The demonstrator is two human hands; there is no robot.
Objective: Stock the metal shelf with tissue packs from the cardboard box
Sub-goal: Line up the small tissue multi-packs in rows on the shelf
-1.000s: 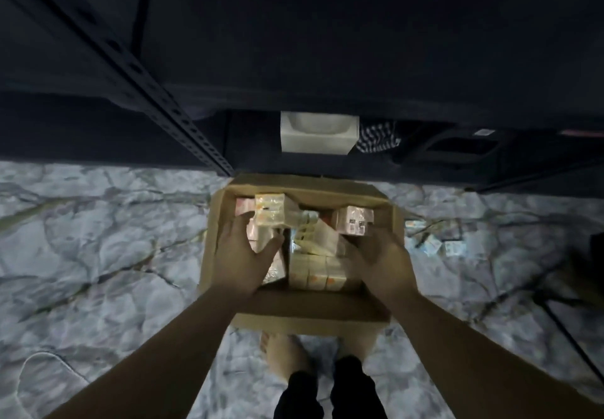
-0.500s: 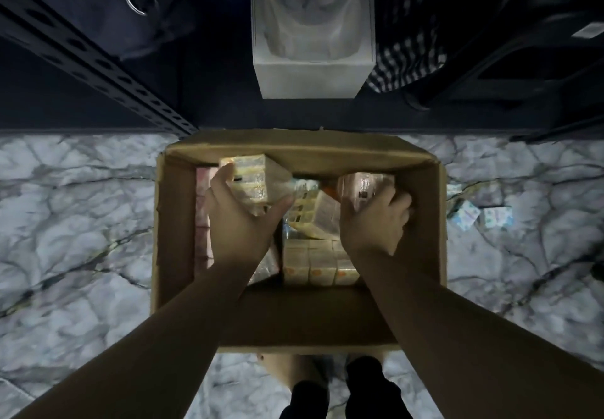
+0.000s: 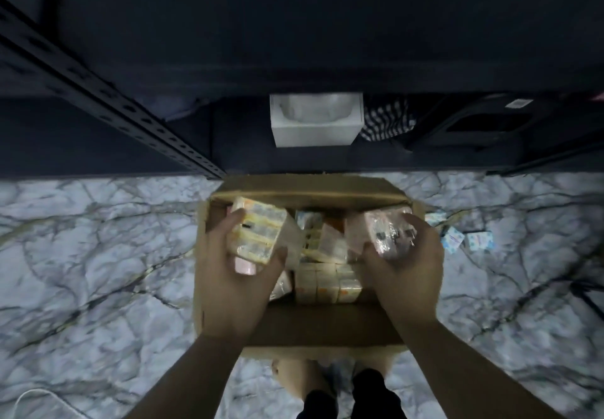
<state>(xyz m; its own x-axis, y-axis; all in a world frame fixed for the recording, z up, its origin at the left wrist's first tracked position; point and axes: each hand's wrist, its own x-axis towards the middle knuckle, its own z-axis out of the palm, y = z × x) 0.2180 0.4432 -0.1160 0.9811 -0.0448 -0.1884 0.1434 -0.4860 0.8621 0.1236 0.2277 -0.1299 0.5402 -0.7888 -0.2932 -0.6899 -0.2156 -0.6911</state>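
Head view: standing on the marble-veined floor (image 3: pixel 98 255), touching the front edge of the dark metal shelf (image 3: pixel 294 164) — an open cardboard box (image 3: pixel 320 327), its far flap folding out against the shelf's lower level. Leaving open floor on both sides of the box, bare feet showing at its near edge. Slanting down to the box's far left corner, a perforated steel upright (image 3: pixel 130 108).

Gripping a yellow-and-orange tissue pack (image 3: pixel 258 232) over the box's left half: the left hand (image 3: pixel 238 284), fingers curling over the pack's far-left end, thumb pressing its near-right corner. Gripping a pinkish tissue pack (image 3: pixel 379 235) over the right half: the right hand (image 3: pixel 408 271), fingers wrapping its right side, thumb on its near end. Both packs glinting in crinkled plastic wrap, blocky and rectangular. Lying lower inside, between the hands, more packs (image 3: pixel 327 281), several standing in a row.

Sitting on the shelf's lower level just beyond the box: a white carton (image 3: pixel 315 131); beside it, checked cloth (image 3: pixel 389 121). Lying scattered on the floor right of the box: small blue-printed packets (image 3: pixel 467 239).
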